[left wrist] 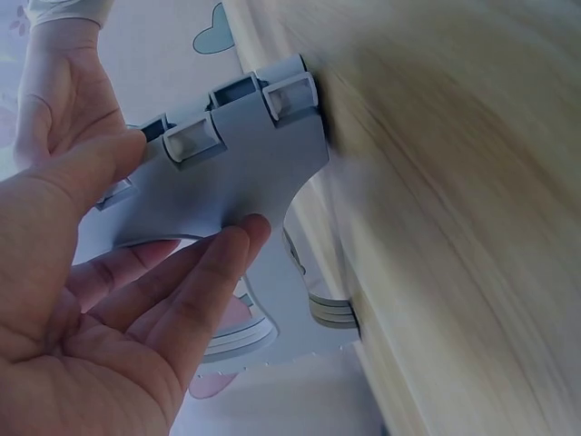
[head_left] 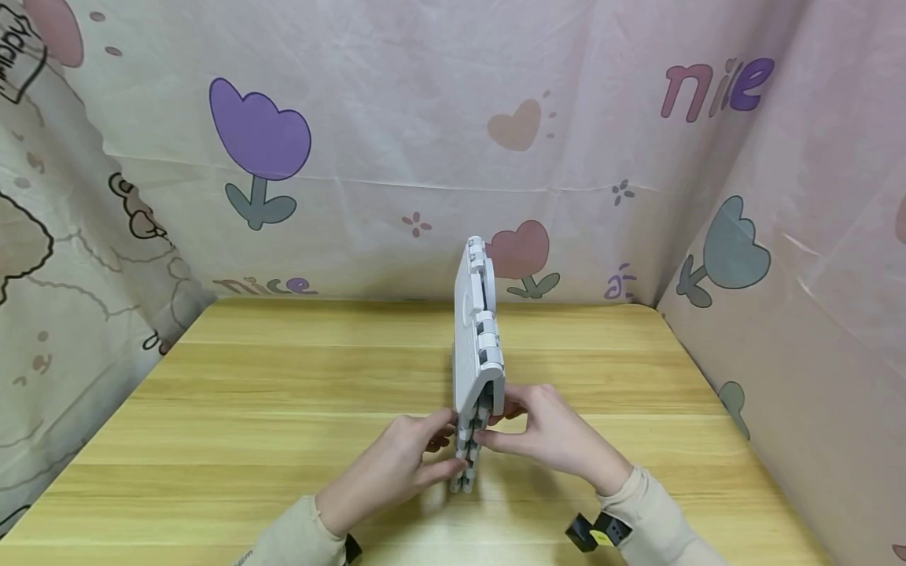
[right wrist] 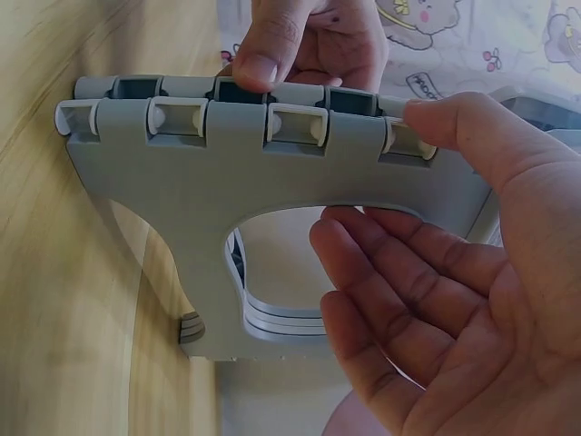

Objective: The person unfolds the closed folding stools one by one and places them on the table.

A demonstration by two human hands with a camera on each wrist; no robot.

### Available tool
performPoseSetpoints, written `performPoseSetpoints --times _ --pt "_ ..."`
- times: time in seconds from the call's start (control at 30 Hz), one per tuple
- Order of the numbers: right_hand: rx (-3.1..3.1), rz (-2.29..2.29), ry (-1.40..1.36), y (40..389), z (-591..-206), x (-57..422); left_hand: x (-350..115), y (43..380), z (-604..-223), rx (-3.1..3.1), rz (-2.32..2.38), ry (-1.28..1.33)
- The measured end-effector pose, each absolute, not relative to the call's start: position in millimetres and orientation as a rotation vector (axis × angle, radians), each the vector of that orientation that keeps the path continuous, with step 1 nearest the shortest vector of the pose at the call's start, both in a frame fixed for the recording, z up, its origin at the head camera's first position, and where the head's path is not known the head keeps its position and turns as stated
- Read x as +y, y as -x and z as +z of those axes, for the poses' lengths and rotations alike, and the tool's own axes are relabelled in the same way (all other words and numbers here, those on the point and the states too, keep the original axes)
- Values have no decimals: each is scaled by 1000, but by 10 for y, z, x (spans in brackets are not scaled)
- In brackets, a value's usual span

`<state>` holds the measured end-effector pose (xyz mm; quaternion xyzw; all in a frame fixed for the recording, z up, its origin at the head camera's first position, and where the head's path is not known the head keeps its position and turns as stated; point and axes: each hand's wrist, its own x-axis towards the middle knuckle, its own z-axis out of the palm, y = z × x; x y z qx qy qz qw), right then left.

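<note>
A light grey plastic folding stool (head_left: 476, 330) stands on edge on the wooden table, folded nearly flat, with its near end towards me. From the left side my left hand (head_left: 399, 464) pinches a near leg panel, thumb on the hinged edge. In the left wrist view, the fingers of the left hand (left wrist: 118, 282) lie against the panel's lower part. My right hand (head_left: 548, 436) grips the opposite panel. In the right wrist view, the right hand (right wrist: 463, 272) has its thumb on the hinge row and fingertips at the oval cutout of the stool (right wrist: 200, 191).
The wood-grain table (head_left: 283, 369) spreads out on both sides of the stool. A printed curtain (head_left: 396, 102) hangs behind it and along both sides. Small black devices (head_left: 598, 532) are worn at the wrists.
</note>
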<state>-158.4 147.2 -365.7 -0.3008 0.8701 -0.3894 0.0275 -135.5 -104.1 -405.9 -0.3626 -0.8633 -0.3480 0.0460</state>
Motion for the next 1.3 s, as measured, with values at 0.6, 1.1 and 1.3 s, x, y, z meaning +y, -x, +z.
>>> performPoseSetpoints --times 0.6,1.1,1.3 --pt "2736 -1180 945 1609 -3689 1499 -1174 1351 -4051 -2681 -1112 1065" --pt "2771 -1155 901 1616 -3687 1647 -1300 1390 -4057 -2711 -1111 1031" --pt "2767 -1164 923 1616 -3685 1722 -1343 1396 -4044 -2723 -1105 1030"
